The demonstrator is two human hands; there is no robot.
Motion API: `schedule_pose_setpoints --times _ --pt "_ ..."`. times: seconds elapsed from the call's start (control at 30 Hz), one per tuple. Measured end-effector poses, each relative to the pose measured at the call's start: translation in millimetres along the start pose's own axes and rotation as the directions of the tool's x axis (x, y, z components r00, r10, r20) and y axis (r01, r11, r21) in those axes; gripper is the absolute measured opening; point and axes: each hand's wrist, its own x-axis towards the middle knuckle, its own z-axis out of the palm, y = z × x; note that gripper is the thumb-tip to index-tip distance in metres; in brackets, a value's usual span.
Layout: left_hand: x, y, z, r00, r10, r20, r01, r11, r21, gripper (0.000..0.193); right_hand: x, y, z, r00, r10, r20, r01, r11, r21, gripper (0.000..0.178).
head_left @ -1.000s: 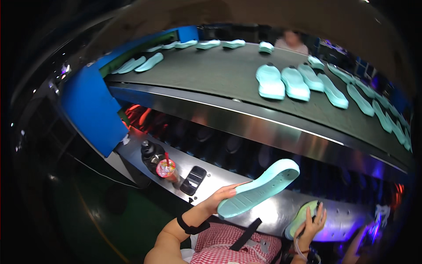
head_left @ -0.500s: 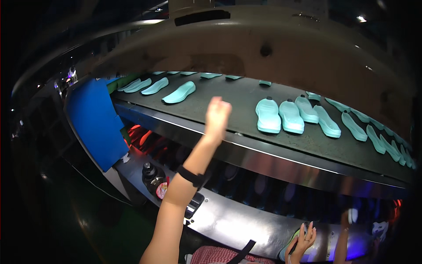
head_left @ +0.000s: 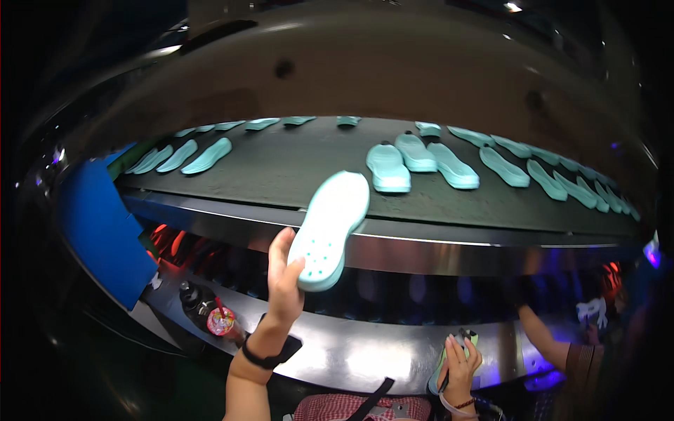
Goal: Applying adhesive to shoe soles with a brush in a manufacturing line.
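My left hand [head_left: 284, 281] grips a mint-green foam shoe sole [head_left: 328, 228] by its lower end, thumb near a cluster of small holes. The sole is lifted and tilted over the front edge of the dark belt [head_left: 295, 168]. On the belt just behind it stand several similar soles [head_left: 387, 170]. Lower down, my right hand [head_left: 460, 368] is closed on a green-and-grey shoe [head_left: 438, 375], over the metal ledge [head_left: 372, 354]; fingers cover much of the shoe.
A brown machine hood [head_left: 295, 77] hangs over the belt. Blue panel [head_left: 102, 224] at left. A dark bottle [head_left: 193, 298] and a cup with a straw [head_left: 221, 323] stand on the ledge. At right, another person's arm [head_left: 544, 337] reaches under the belt.
My left hand, empty over the belt before, now holds a sole and has drawn back toward me. One sole has left the front group. The view has shifted; my right hand keeps the shoe.
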Motion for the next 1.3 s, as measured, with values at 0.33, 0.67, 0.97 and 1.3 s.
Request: schedule_pose_setpoints --times 0.33,0.67,0.97,1.3 --pt "-121 -88 -41 0.526 -0.616 0.586 0.844 0.296 -0.447 0.069 7 -8 10 0.972 -0.195 0.128 0.217 0.958 -0.189 0.046" --pt "-164 -110 7 0.191 -0.885 0.425 0.981 0.178 -0.072 0.060 4 -26 47 0.913 -0.352 0.205 0.394 0.893 -0.219 0.036" --pt "-158 -125 -14 0.234 -0.869 0.436 0.972 0.224 -0.074 0.060 -19 -19 3 0.796 -0.477 0.372 0.497 0.866 0.045 0.032" --pt "-169 -134 11 0.369 -0.738 0.565 0.927 0.250 -0.280 0.104 4 25 4 0.898 0.272 0.346 -0.399 0.173 0.900 0.030"
